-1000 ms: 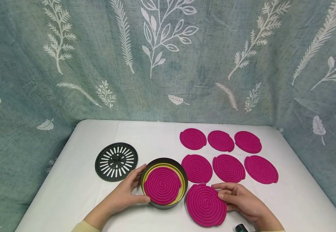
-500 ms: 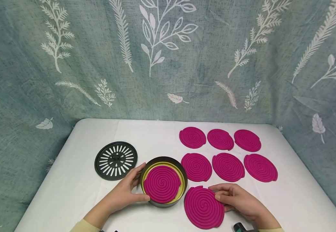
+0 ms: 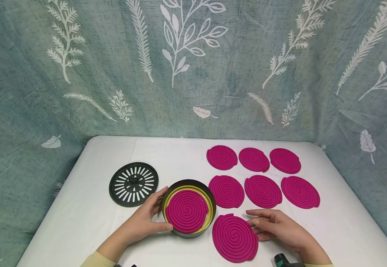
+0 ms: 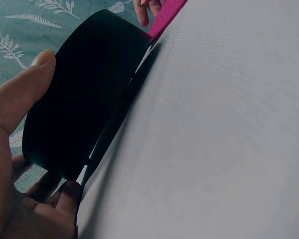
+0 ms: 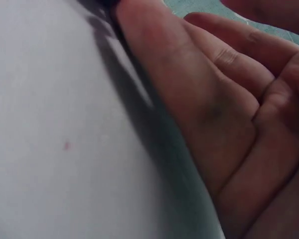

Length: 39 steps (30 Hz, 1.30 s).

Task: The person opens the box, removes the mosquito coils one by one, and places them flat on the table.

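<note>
In the head view my left hand (image 3: pixel 146 218) grips the left side of a round dark tin (image 3: pixel 170 187), thumb at the front rim and fingers behind. A magenta mosquito coil (image 3: pixel 187 211) lies inside, over a yellow inner surface. The left wrist view shows the tin's dark side (image 4: pixel 84 94) between thumb and fingers. Another mosquito coil (image 3: pixel 235 238) lies flat on the table right of the tin. My right hand (image 3: pixel 276 228) is at that coil's right edge with loosened fingers, holding nothing; whether the fingertips still touch it, I cannot tell.
A black slotted lid (image 3: pixel 134 184) lies left of the tin. Several more magenta coils (image 3: pixel 263 191) lie in two rows at the back right of the white table (image 3: pixel 176 155). A leaf-patterned curtain (image 3: pixel 226 111) stands behind the table.
My right hand has set the front coil down flat, loosened its fingers and drawn slightly to the right. The left hand and tin have stayed in place.
</note>
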Tool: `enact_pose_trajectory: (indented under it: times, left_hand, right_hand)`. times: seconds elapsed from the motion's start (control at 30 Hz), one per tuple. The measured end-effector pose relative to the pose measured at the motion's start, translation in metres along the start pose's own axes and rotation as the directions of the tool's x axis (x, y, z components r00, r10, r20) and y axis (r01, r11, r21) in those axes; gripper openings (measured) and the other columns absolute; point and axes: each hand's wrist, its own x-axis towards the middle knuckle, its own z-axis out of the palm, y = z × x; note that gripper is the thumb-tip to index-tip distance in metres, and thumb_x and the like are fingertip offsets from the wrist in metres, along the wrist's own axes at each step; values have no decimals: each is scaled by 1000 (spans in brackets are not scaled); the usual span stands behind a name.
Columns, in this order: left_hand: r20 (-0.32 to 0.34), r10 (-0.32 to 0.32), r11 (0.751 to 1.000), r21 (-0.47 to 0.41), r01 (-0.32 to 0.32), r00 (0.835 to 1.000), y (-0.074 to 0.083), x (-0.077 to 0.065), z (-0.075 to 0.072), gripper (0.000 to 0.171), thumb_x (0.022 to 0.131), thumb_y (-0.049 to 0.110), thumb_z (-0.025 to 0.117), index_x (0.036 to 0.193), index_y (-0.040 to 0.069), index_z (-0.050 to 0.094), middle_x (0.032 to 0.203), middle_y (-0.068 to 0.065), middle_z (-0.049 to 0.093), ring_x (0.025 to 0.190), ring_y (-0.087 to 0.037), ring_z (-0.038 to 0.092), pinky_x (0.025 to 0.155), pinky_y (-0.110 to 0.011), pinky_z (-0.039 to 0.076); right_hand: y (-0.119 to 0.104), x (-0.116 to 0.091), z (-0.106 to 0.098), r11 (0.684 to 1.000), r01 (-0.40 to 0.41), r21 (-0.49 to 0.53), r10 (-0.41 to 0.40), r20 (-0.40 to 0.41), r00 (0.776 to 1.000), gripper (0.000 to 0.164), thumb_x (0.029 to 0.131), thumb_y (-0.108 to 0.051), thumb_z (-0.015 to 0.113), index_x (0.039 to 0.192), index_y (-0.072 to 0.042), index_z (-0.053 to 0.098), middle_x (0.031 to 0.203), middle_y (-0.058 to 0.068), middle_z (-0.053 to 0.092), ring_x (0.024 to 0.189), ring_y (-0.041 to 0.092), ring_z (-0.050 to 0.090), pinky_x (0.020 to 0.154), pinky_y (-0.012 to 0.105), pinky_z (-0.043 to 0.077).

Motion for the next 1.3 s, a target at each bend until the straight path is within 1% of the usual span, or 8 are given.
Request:
enact_pose_trajectory:
  times: [0.17,0.3,0.47,0.67,0.87,1.13,1.3]
  left_hand:
    - [-1,-3,1000,5,3,1000,0,0,0,113,65,32,94,156,20,28,155,6,30,141,-15,35,113,-21,33]
    - [-3,-4,1000,5,4,1000,-1,0,0,113,65,32,94,157,20,28,155,6,30,141,-15,35,113,-21,33]
    - [-3,19,1000,-5,-20,1000,-2,0,0,112,66,32,93,156,19,28,156,2,29,142,-20,33,114,-25,32]
    - [3,28,1000,-8,-28,1000,-2,-1,0,109,67,31,92,156,22,29,157,0,28,143,-22,32,115,-27,31]
    - [4,10,1000,-7,-10,1000,-1,-1,0,110,67,30,93,156,24,28,157,2,28,142,-20,32,115,-25,31]
    - [-1,14,1000,-2,-14,1000,-1,-1,0,110,67,30,93,156,22,28,157,2,28,142,-20,33,115,-26,31]
    - [2,-1,1000,3,1,1000,0,-1,0,112,67,31,93,157,19,27,156,5,29,142,-17,33,114,-23,32]
  right_hand:
    - [-1,-2,-4,1000,-16,3,16,-12,1000,52,102,-18,55,143,12,42,121,21,65,104,34,66,84,44,61]
    - [-2,-4,-7,1000,-8,25,8,-13,1000,52,103,-18,53,142,13,41,122,24,64,106,34,66,87,43,60]
    - [-1,-3,-8,999,-4,37,4,1,1000,50,104,-17,52,142,13,40,123,25,63,108,34,65,89,42,60]
    - [0,-3,-7,999,-8,43,8,2,1000,51,103,-18,53,142,12,41,123,24,63,109,35,65,89,42,59]
    - [0,-3,-7,999,-9,46,9,1,1000,51,103,-18,53,142,13,41,123,24,63,108,34,65,89,42,59]
    - [-1,-4,-8,999,6,47,-6,-4,1000,51,103,-17,53,143,13,40,125,25,62,110,35,64,91,41,59]
    - [-3,-6,-8,998,25,53,-23,-47,999,50,103,-16,52,143,12,40,125,27,61,111,35,64,92,41,58]
